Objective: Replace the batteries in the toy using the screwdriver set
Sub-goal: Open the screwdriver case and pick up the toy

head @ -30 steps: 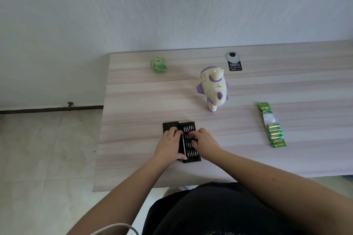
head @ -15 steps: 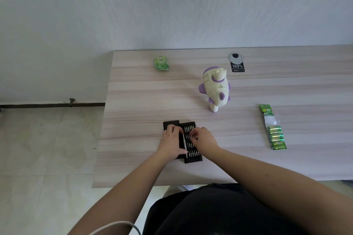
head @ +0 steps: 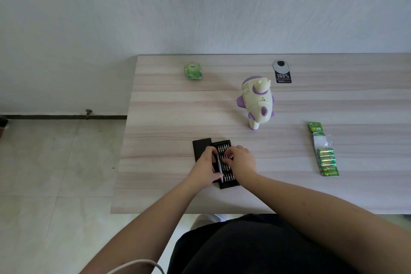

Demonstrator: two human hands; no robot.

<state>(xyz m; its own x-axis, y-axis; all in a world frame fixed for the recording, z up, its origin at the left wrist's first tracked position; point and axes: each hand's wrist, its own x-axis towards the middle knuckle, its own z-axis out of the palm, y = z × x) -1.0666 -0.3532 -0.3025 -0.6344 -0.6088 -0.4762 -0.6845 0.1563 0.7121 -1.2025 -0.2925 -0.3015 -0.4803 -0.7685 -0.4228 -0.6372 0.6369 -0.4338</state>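
The black screwdriver set (head: 226, 181) lies open near the table's front edge, its black sleeve (head: 201, 145) slid out to the left. My left hand (head: 205, 168) grips the silver driver handle (head: 220, 168) over the tray's left side. My right hand (head: 242, 161) is on the tray's right side, fingertips curled down and pinching at a bit (head: 226, 157) in the rows. The cream and purple toy (head: 256, 100) stands upright behind the set. A green pack of batteries (head: 325, 158) lies at the right.
A green packet (head: 193, 70) lies at the back left of the wooden table (head: 166, 118). A round cable grommet (head: 281, 65) and a black label (head: 283, 77) are behind the toy. The table ends at the left over tiled floor (head: 55, 162).
Both hands stay on the tray. The silver driver handle now shows between my left fingers and thumb. My right fingertips have shifted slightly up the rows of bits.
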